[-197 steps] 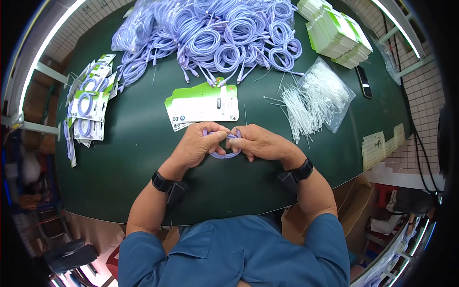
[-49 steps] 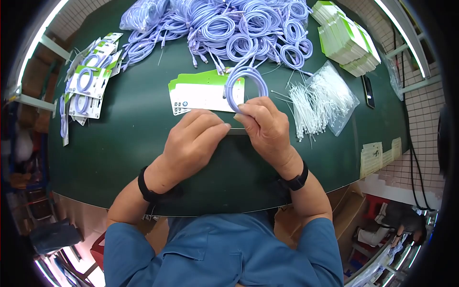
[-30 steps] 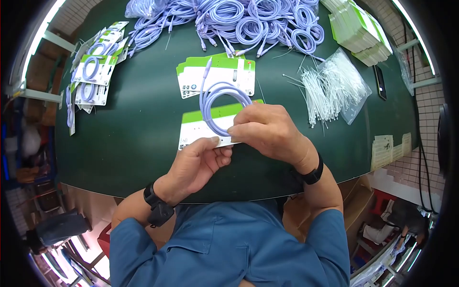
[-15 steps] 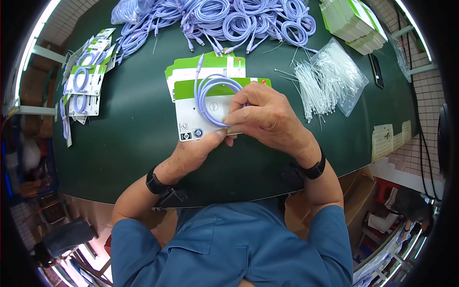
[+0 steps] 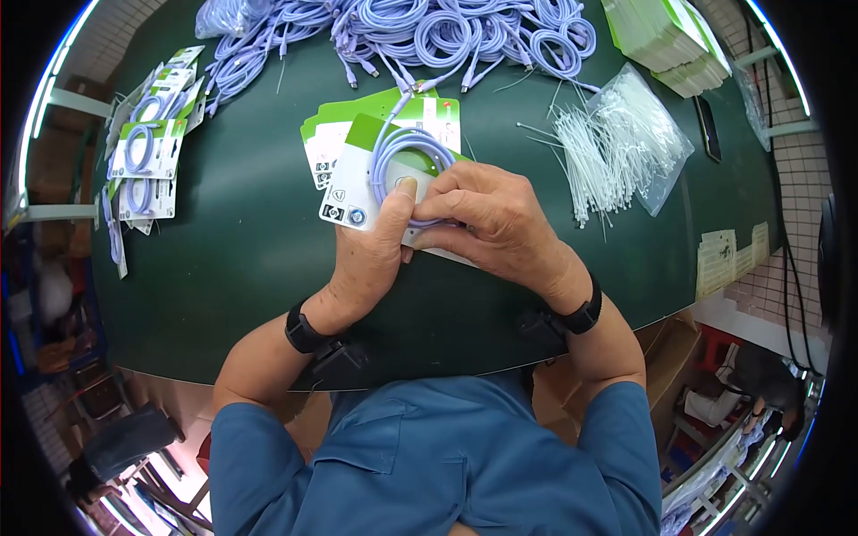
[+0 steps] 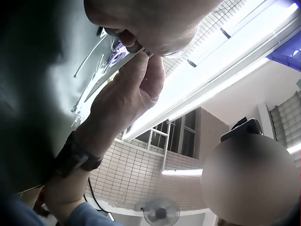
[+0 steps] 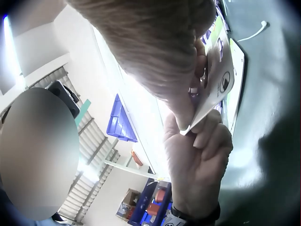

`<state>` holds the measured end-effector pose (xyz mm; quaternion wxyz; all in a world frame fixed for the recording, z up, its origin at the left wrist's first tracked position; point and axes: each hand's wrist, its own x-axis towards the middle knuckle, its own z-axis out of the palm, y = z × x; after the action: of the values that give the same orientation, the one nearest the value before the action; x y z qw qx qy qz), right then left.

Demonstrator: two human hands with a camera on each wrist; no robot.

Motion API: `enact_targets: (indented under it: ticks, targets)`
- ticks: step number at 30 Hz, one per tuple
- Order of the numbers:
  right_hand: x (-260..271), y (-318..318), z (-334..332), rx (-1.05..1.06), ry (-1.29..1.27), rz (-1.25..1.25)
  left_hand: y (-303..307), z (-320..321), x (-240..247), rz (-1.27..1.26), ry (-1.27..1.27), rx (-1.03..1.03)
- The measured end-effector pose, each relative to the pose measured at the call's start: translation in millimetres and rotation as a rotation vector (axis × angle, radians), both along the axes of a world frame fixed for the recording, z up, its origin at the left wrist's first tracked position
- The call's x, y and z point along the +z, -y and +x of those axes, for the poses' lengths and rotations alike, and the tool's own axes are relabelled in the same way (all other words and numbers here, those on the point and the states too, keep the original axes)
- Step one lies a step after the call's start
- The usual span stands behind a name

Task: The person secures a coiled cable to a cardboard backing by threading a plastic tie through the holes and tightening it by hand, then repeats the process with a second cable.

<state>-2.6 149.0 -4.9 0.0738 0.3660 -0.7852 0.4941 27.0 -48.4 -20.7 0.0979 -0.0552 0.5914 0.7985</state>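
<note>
My left hand [image 5: 368, 255] holds a white and green packaging card [image 5: 344, 194] from below, thumb over its front and fingers behind it. A coiled lilac USB cable [image 5: 379, 168] lies against the card's front, one plug end pointing up past the top edge. At the coil's lower right my right hand [image 5: 500, 219] pinches the cable, thumb and fingertips near the card's bottom edge. In the right wrist view, the back of the card [image 7: 218, 89] shows a round printed mark, with left fingers [image 7: 211, 136] curled beneath it. The hands hide the coil's lower part.
More cards [image 5: 317, 152] lie just behind the hands. Beyond them is a heap of lilac cables [image 5: 402, 22]. White zip ties [image 5: 581, 165] spill from a clear bag at right, near a phone [image 5: 707, 129] and a card stack [image 5: 666, 45]. Carded cables [image 5: 161, 159] lie left.
Earlier both hands held the coil; then the right hand held it while the left took up a card. Now the coil lies on the tilted card, and the left thumb has moved up its front.
</note>
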Motion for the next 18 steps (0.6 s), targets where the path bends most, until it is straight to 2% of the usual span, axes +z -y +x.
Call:
enact_targets:
  ticks: [4, 9, 18]
  targets:
    - [4, -1, 0, 0.046, 0.042, -0.035, -6, -3, -1, -0.063, -0.116, 0.082]
    - [4, 6, 6, -0.009, 0.061, -0.057, -8, -5, -11, -0.013, -0.153, 0.126]
    - [4, 14, 18, -0.139, 0.085, -0.002, -1, -5, -13, -0.135, -0.122, 0.063]
